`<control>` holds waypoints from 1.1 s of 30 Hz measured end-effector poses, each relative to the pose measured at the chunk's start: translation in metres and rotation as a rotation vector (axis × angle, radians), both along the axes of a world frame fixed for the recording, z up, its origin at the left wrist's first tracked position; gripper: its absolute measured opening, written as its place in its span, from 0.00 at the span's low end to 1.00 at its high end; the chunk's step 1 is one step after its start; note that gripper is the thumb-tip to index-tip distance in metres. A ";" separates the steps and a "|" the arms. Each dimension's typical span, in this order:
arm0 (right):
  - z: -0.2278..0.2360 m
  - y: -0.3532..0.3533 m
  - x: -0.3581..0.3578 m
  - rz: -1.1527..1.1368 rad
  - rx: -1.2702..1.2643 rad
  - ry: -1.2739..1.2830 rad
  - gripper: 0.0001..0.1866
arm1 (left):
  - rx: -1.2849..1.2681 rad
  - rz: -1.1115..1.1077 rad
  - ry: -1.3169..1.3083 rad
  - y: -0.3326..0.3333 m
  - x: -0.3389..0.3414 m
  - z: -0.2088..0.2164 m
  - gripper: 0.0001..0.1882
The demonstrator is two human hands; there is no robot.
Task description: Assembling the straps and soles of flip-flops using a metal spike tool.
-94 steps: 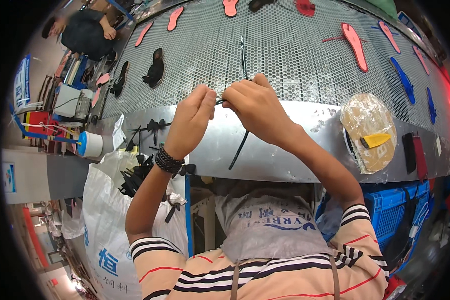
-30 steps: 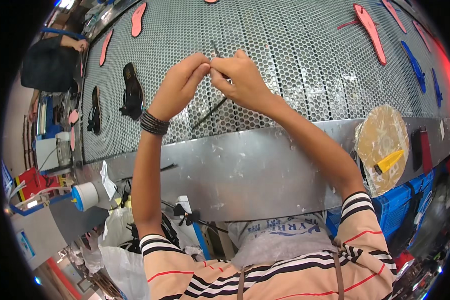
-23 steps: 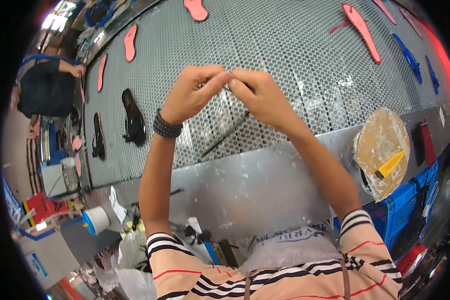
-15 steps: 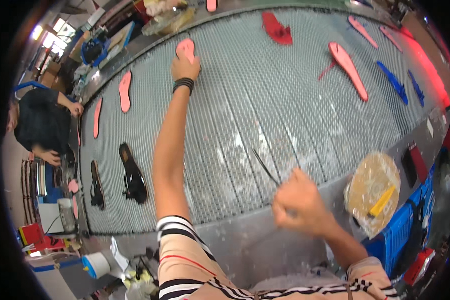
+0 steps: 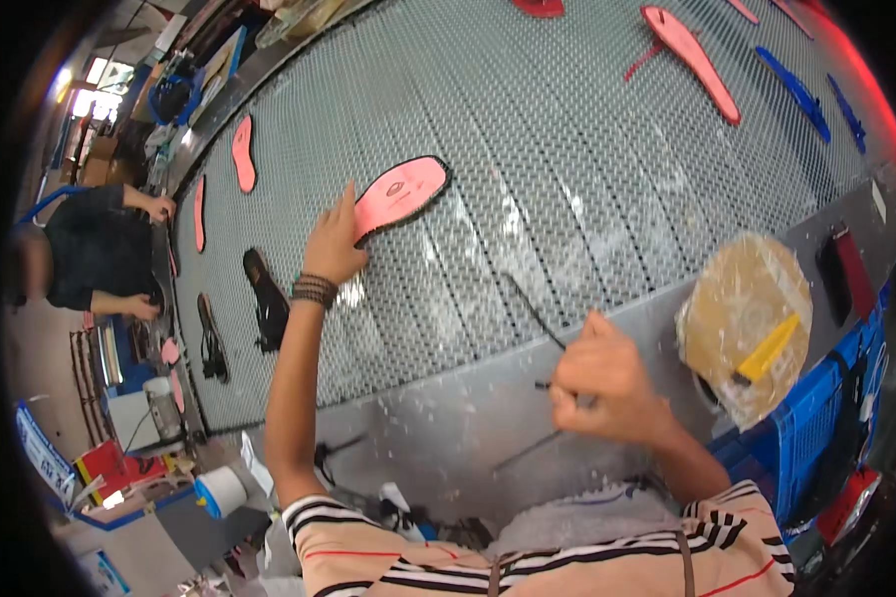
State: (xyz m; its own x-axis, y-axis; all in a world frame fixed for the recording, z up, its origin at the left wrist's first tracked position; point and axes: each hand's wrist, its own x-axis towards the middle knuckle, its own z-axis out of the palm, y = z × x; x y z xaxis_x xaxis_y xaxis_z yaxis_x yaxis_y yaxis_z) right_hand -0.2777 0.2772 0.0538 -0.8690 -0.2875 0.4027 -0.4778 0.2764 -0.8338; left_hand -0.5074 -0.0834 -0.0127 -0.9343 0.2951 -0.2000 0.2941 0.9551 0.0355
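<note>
A pink shoe sole [image 5: 403, 193] with a dark rim lies slantwise over the grey mesh surface [image 5: 448, 289]. My left hand [image 5: 336, 242] grips its left end, fingers at the far edge and thumb at the near one. Closer to the metal edge, my right hand [image 5: 607, 388] is closed in a fist around a thin black strip [image 5: 536, 310]. The strip points away to the upper left, and a short dark end shows below the fist. Whether it is a strap or a tool, I cannot tell.
Black sandals [image 5: 266, 298] and pink soles [image 5: 243, 154] lie left; another pink sole [image 5: 695, 65] and blue sandals [image 5: 794, 95] lie right. A yellow-handled cutter [image 5: 767, 350] rests on a plastic-covered round thing [image 5: 732, 298]. A blue crate [image 5: 826, 398] stands below. A co-worker [image 5: 100, 249] is at left.
My left hand has brought the pink sole nearer from the far side and turned it crosswise. My right hand stays near the front edge with the black strip. The view has shifted.
</note>
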 end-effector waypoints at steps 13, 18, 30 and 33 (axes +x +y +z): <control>0.013 -0.011 0.035 -0.101 -0.016 0.088 0.12 | 0.083 -0.276 -0.143 0.066 -0.010 0.019 0.64; 0.034 -0.018 0.050 -0.159 0.000 0.123 0.10 | 0.974 -0.177 -0.418 0.080 0.078 0.094 0.71; 0.084 -0.047 0.075 -0.030 0.057 0.252 0.04 | 1.688 -0.380 -0.818 0.100 0.254 0.135 0.74; 0.084 -0.049 0.081 -0.015 0.010 0.246 0.04 | 1.614 -0.331 -0.841 0.098 0.263 0.143 0.72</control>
State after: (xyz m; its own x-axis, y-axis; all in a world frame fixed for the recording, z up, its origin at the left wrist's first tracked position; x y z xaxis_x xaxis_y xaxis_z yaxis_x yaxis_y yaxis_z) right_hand -0.1967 0.2279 0.1383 -0.7495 -0.2801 0.5999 -0.6618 0.2929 -0.6901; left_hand -0.2439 0.0150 0.1305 -0.6210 0.7771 0.1024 -0.1372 -0.2365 0.9619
